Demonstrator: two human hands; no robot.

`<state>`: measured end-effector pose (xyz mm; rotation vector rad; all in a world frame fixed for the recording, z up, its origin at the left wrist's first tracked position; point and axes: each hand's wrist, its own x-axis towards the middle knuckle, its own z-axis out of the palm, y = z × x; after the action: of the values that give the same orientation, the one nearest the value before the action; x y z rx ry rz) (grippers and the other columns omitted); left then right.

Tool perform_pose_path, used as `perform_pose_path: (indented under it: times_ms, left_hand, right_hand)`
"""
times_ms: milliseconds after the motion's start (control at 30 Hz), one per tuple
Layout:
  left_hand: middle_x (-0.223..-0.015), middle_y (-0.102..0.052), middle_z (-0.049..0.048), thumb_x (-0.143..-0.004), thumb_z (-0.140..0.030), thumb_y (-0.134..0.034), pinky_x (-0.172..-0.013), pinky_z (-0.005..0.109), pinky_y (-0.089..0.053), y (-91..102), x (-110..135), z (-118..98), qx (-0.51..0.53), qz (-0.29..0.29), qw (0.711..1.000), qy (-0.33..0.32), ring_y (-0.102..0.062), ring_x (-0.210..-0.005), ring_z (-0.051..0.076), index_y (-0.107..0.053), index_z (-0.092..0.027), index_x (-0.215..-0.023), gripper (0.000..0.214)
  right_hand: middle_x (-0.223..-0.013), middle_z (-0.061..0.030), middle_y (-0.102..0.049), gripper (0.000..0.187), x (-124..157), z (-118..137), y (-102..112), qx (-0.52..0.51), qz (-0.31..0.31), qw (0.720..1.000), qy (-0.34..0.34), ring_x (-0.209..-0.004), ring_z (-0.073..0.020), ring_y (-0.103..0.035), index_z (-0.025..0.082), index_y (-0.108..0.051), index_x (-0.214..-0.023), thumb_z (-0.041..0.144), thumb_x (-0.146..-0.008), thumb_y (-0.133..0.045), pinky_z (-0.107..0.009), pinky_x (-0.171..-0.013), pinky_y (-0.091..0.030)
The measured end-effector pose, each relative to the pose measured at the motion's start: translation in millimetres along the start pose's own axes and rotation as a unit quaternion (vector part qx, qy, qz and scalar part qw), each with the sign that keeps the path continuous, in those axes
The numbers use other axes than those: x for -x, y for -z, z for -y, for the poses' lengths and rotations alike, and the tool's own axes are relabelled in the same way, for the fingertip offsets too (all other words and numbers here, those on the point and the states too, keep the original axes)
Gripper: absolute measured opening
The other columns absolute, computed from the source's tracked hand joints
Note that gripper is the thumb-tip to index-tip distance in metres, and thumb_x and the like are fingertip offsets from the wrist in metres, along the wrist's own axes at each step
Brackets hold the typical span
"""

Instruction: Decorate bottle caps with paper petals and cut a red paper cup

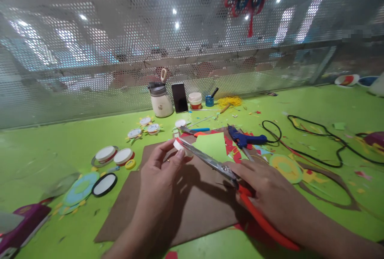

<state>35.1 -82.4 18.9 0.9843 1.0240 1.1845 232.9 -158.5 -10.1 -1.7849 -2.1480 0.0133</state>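
Green tabletop [64,143]: left hand [160,175] pinches white-red disc [177,145]; right hand [265,189], four o'clock, grips red-handled metal scissors [225,168]; seemingly trimming, calling for steadiness next.

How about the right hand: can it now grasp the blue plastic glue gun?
Probably no: the right hand holds red-handled metal scissors, though nothing visible covers the glue gun beyond it.

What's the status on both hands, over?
Left hand pinching small white piece. Right hand gripping red-handled scissors, tips at that piece. Blue glue gun beyond, touching neither hand.
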Motion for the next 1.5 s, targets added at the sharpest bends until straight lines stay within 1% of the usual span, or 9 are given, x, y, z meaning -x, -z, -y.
perform_pose_path:
  times_ms: [67, 233, 400, 567, 633, 733, 1067, 1333, 1500]
  left_hand:
    - [-0.105, -0.07, 0.0116, -0.079, -0.04, -0.072, -0.062, 0.034, -0.056, -5.3, 5, -1, 0.006, -0.022, 1.0, -0.01, -0.069, -0.074, 0.021, -0.059, -0.023, -0.121, 0.047]
    - [-0.112, -0.068, 0.0112, -0.077, -0.038, -0.074, -0.065, 0.032, -0.056, -13.9, 13, -4, 0.013, -0.039, 0.999, -0.027, -0.069, -0.081, 0.021, -0.061, -0.023, -0.118, 0.045]
    - [-0.113, -0.069, 0.0117, -0.078, -0.038, -0.073, -0.063, 0.029, -0.054, -8.2, 8, -2, 0.004, -0.039, 0.999, -0.034, -0.068, -0.084, 0.021, -0.061, -0.023, -0.12, 0.046]
    - [-0.105, -0.071, 0.0112, -0.07, -0.037, -0.08, -0.063, 0.03, -0.055, -3.1, 2, 0, 0.008, -0.013, 1.0, -0.028, -0.069, -0.082, 0.022, -0.063, -0.021, -0.117, 0.053]
    - [-0.106, -0.071, 0.0099, -0.075, -0.039, -0.076, -0.063, 0.031, -0.055, -7.5, 6, -3, 0.013, -0.039, 0.999, -0.025, -0.069, -0.076, 0.019, -0.062, -0.024, -0.12, 0.05]
    - [-0.102, -0.071, 0.0092, -0.075, -0.04, -0.075, -0.062, 0.031, -0.055, -15.0, 14, -6, 0.014, -0.06, 0.998, -0.018, -0.069, -0.07, 0.018, -0.062, -0.024, -0.121, 0.05]
    - [-0.11, -0.068, 0.0108, -0.078, -0.038, -0.073, -0.061, 0.029, -0.054, -15.4, 11, -3, 0.008, -0.057, 0.998, -0.037, -0.067, -0.079, 0.019, -0.061, -0.023, -0.118, 0.045]
    - [-0.113, -0.069, 0.0109, -0.077, -0.038, -0.074, -0.063, 0.031, -0.055, -18.1, 15, -5, 0.006, -0.068, 0.997, -0.035, -0.069, -0.078, 0.019, -0.062, -0.024, -0.118, 0.045]
    - [-0.111, -0.071, 0.0111, -0.075, -0.038, -0.076, -0.061, 0.031, -0.056, -22.5, 18, -6, 0.007, -0.076, 0.996, -0.039, -0.07, -0.078, 0.021, -0.062, -0.024, -0.12, 0.049]
  right_hand:
    - [-0.108, -0.0131, -0.07, 0.053, 0, 0, 0, -0.003, 0.003, 1.0, -0.003, -0.096, -0.0332, -0.067, 0.023, -0.062, -0.125, 0.009, -0.074, -0.058, -0.061, -0.09, -0.05]
    - [-0.107, -0.0135, -0.07, 0.053, 1, 1, 1, -0.013, 0.022, 1.0, -0.011, -0.092, -0.0335, -0.067, 0.023, -0.061, -0.127, 0.011, -0.077, -0.056, -0.058, -0.081, -0.053]
    - [-0.105, -0.014, -0.07, 0.049, 2, 4, 1, -0.013, 0.034, 0.999, -0.03, -0.084, -0.0326, -0.068, 0.023, -0.063, -0.125, 0.013, -0.078, -0.055, -0.054, -0.071, -0.056]
    - [-0.103, -0.0138, -0.071, 0.048, 2, 2, -5, 0.001, 0.009, 1.0, -0.019, -0.083, -0.031, -0.069, 0.022, -0.062, -0.127, 0.014, -0.08, -0.055, -0.056, -0.078, -0.055]
    - [-0.102, -0.014, -0.071, 0.047, 2, 1, -7, 0.001, 0.0, 1.0, -0.012, -0.084, -0.031, -0.068, 0.021, -0.062, -0.126, 0.014, -0.081, -0.054, -0.056, -0.08, -0.054]
    - [-0.099, -0.0139, -0.071, 0.045, 2, 1, -7, 0.0, -0.004, 1.0, -0.005, -0.085, -0.0316, -0.068, 0.021, -0.063, -0.125, 0.014, -0.082, -0.052, -0.057, -0.081, -0.053]
    - [-0.093, -0.0116, -0.072, 0.045, 2, 5, -3, -0.002, 0.013, 1.0, -0.018, -0.08, -0.0286, -0.068, 0.021, -0.06, -0.129, 0.015, -0.085, -0.051, -0.054, -0.084, -0.053]
    - [-0.099, -0.0135, -0.072, 0.047, 2, 3, -3, 0.03, -0.006, 1.0, -0.005, -0.079, -0.0297, -0.07, 0.021, -0.063, -0.125, 0.014, -0.078, -0.056, -0.049, -0.071, -0.057]
    - [-0.1, -0.012, -0.073, 0.045, 1, 3, 1, 0.039, -0.015, 0.999, 0.001, -0.081, -0.03, -0.07, 0.023, -0.066, -0.121, 0.015, -0.078, -0.058, -0.05, -0.075, -0.058]
